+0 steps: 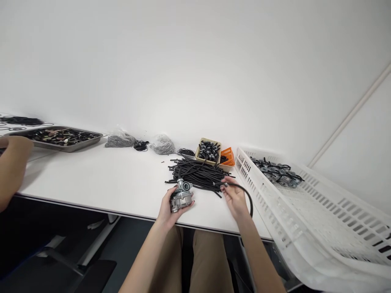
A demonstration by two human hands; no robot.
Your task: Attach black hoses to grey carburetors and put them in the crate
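Observation:
My left hand (167, 209) is closed around a silver metal carburetor (182, 198), whose round opening faces up towards me. In my right hand (236, 199) a black rubber hose (249, 196) is pinched near one end, with a small metal clip at the fingertips. The hose's other part curves down beside my wrist. Just beyond both hands lies a pile of similar black hoses (195, 173) on the white table (122, 179). The carburetor and the held hose are apart.
A cream basket (199, 156) of small black parts and an orange basket (232, 156) stand behind the hoses. At right, a white crate (269, 199) holds several carburetors (279, 173). Plastic bags (162, 144) sit along the wall. Further left are a metal tray (73, 146) and another person's arm (14, 171).

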